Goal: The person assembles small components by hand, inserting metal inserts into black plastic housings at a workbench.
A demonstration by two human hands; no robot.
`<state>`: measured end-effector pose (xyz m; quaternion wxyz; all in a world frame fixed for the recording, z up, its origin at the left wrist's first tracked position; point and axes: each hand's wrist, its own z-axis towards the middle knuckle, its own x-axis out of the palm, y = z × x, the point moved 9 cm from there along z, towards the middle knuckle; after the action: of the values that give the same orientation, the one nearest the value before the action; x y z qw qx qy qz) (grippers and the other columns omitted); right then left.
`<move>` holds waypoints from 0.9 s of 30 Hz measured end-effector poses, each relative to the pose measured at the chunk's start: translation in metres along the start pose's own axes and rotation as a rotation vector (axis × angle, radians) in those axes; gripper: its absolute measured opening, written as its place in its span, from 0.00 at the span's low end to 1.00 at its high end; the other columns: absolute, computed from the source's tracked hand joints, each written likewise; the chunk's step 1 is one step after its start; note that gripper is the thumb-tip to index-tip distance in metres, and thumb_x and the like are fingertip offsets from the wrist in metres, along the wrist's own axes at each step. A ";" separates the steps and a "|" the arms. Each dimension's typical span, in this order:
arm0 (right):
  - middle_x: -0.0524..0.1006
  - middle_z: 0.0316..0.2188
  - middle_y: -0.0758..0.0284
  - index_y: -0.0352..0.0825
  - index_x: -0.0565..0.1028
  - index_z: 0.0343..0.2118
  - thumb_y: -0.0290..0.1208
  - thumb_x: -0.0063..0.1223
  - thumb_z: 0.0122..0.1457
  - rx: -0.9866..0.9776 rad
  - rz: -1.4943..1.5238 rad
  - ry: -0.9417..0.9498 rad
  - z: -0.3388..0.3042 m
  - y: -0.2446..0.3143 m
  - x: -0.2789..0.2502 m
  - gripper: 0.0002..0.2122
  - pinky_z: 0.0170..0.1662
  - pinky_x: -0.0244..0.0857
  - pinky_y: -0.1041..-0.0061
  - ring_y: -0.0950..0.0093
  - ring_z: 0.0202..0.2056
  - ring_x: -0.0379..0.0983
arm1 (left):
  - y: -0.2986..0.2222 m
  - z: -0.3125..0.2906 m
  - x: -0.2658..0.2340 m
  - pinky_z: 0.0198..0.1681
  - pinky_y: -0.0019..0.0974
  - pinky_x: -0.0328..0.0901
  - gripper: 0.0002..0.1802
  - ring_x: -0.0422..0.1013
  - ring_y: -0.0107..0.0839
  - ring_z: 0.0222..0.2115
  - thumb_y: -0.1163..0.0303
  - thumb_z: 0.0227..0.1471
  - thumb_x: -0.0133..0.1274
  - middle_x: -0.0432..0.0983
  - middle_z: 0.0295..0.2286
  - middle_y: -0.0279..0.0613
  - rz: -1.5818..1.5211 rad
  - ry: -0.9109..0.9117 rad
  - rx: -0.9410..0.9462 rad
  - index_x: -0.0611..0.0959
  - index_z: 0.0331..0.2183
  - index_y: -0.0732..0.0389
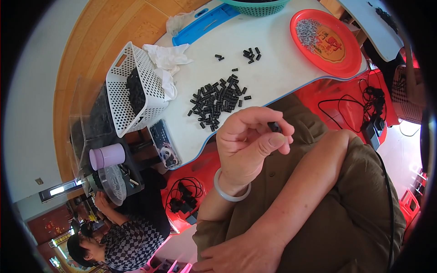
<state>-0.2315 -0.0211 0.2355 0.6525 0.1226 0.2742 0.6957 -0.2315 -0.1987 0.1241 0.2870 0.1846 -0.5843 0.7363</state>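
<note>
My left hand point(252, 145), with a pale bangle point(231, 193) at the wrist, is raised in front of the table edge. Its thumb and fingertips pinch a small black plastic piece point(274, 127). It resembles the short black pieces point(218, 102) heaped on the white table point(268, 77) just beyond. My right forearm crosses my body. The right hand point(236, 255) lies back upward on my lap at the lower edge, fingers stretched out and partly cut off, with nothing visible in it. Smaller groups of black pieces point(249, 55) lie farther back.
A red plate point(348, 63) with small silvery parts stands at the far right. A white perforated basket point(129, 113) holding dark items and a phone-like case point(164, 143) lie left. At the back are a blue tray point(209, 25) and green basket point(259, 8). Another person point(136, 236) sits lower left.
</note>
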 end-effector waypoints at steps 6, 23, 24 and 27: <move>0.70 0.31 0.53 0.35 0.73 0.17 0.41 0.52 0.46 -0.011 -0.070 0.067 -0.001 0.002 -0.002 0.13 0.37 0.61 0.59 0.57 0.35 0.67 | 0.009 -0.002 -0.015 0.27 0.37 0.65 0.13 0.67 0.27 0.18 0.74 0.50 0.59 0.72 0.21 0.40 0.091 -0.048 -0.004 0.73 0.37 0.64; 0.70 0.31 0.52 0.32 0.72 0.18 0.41 0.50 0.50 0.055 0.119 0.192 -0.002 0.013 -0.011 0.15 0.34 0.61 0.59 0.56 0.35 0.67 | 0.069 -0.019 -0.053 0.21 0.22 0.56 0.11 0.59 0.16 0.18 0.73 0.55 0.55 0.70 0.21 0.32 0.064 -0.277 -0.324 0.81 0.40 0.68; 0.70 0.31 0.52 0.32 0.72 0.18 0.41 0.50 0.50 0.050 0.147 0.199 -0.002 0.011 -0.009 0.15 0.34 0.61 0.59 0.56 0.35 0.67 | 0.074 -0.022 -0.059 0.21 0.22 0.55 0.11 0.57 0.16 0.18 0.72 0.56 0.54 0.68 0.21 0.31 0.068 -0.276 -0.347 0.81 0.40 0.68; 0.70 0.32 0.52 0.32 0.72 0.18 0.41 0.50 0.51 0.045 0.219 0.219 -0.001 0.008 -0.002 0.15 0.34 0.61 0.59 0.55 0.36 0.67 | 0.083 -0.027 -0.068 0.21 0.23 0.53 0.13 0.55 0.15 0.17 0.70 0.58 0.51 0.65 0.20 0.29 0.092 -0.280 -0.382 0.80 0.41 0.69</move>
<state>-0.2384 -0.0235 0.2396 0.5362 0.0898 0.3441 0.7655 -0.2309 -0.1996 0.0140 0.1990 0.2007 -0.7549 0.5918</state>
